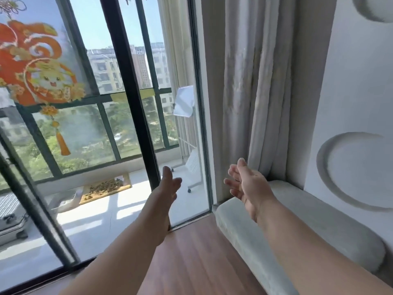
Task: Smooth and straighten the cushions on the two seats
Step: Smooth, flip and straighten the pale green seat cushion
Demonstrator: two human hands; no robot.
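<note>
On my far left a red paper decoration (36, 67) sticks to the sliding glass door (129, 92). My left hand (169, 184) hangs in the air before the door frame, fingers straight and close together, holding nothing. My right hand (244, 184) hovers beside it, fingers loosely spread, also empty (I judge both are reaching for the seat). The grey seat cushion (297, 220) lies along the right wall below the curtain (255, 92), untouched; I see only this one seat.
</note>
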